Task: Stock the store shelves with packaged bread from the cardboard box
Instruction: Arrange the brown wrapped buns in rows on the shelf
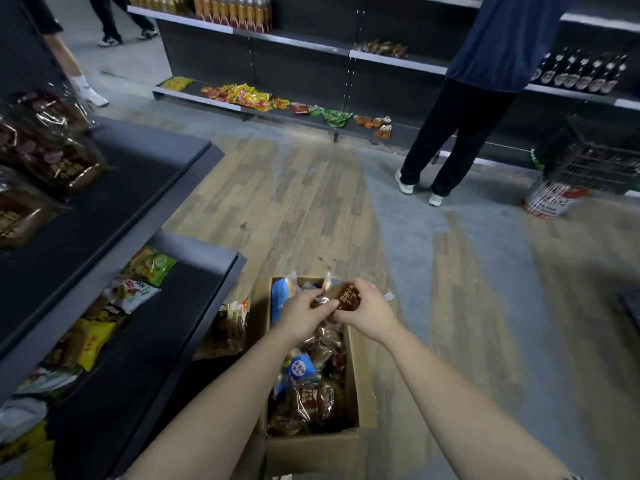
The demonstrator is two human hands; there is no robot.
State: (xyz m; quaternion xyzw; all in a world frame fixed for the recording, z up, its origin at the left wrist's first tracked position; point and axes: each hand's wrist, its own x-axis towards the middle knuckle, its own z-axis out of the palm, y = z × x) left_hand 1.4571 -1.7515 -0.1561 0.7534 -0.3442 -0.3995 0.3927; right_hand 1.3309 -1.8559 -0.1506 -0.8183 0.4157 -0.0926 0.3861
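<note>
bread pack (pixel 348 297), brown label, chinese characters, grasped by left grip (pixel 304 317) and right grip (pixel 367 313) over cardboard box (pixel 311 452).

Lower centre: brown bread packet (pixel 348 297) above cardboard box (pixel 311 452), gold characters "小面包" on dark label. Inside box: second brown packet (pixel 306 400), same "小面包" down its front; blue round sticker (pixel 299 367) just above it, characters too blurred to read. Left of frame: white snack bag (pixel 133 289), letters "IAN" legible, rest cut off; yellow bag (pixel 93 341), red characters unclear. Right edge: red-and-white can (pixel 550 200), print unreadable.
</note>
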